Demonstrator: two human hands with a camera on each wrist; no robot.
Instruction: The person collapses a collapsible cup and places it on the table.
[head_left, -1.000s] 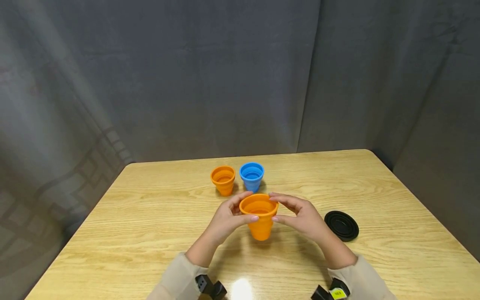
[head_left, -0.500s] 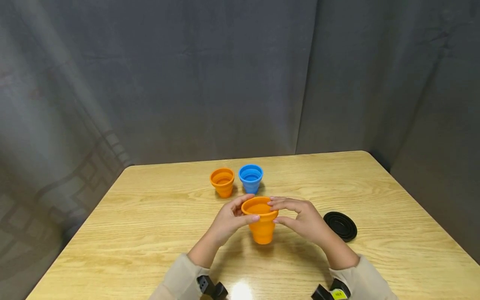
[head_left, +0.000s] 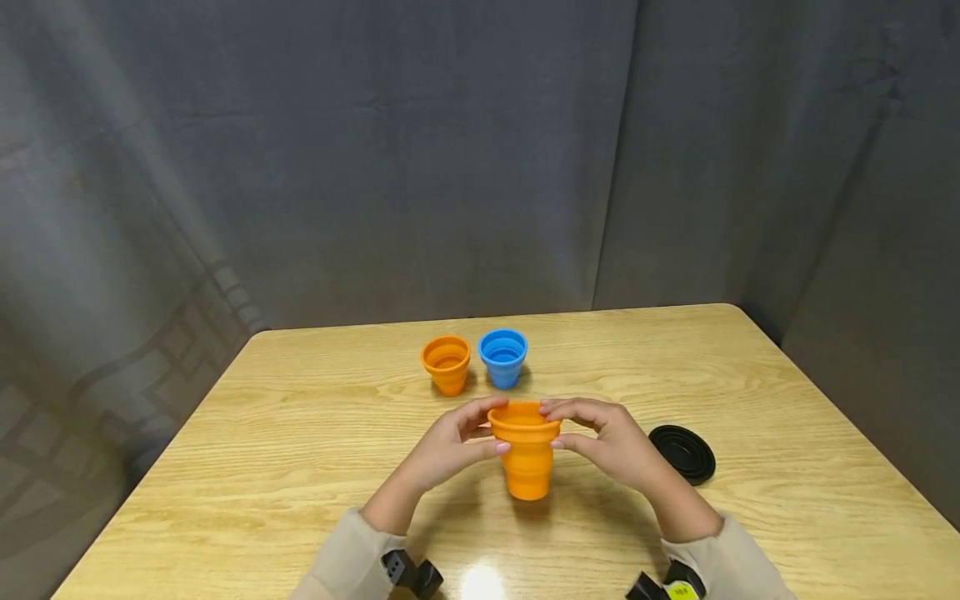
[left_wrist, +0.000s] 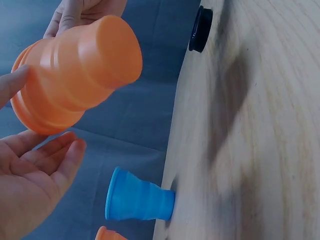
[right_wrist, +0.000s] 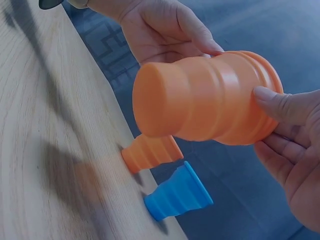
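An orange collapsible cup (head_left: 528, 462), fully extended in stepped rings, is held upright above the table between both hands. My left hand (head_left: 448, 446) grips its rim from the left, thumb on the near side and fingers at the back. From the right, my right hand (head_left: 606, 437) pinches the rim the same way, with fingertips just over the lip. Both wrist views show the cup's smooth base, with a gap between it and the wood. Behind it stand a second orange cup (head_left: 447, 367) and a blue cup (head_left: 503, 358), side by side and mouth up.
A flat black ringed disc (head_left: 682, 454) lies on the table to the right, beside my right forearm. The wooden table (head_left: 300, 433) ends at a grey curtain (head_left: 420, 167) behind and at both sides.
The held cup has come slightly nearer and lower in the head view, and its mouth now tilts less toward me. Both hands keep their hold; the other cups and disc stay put.
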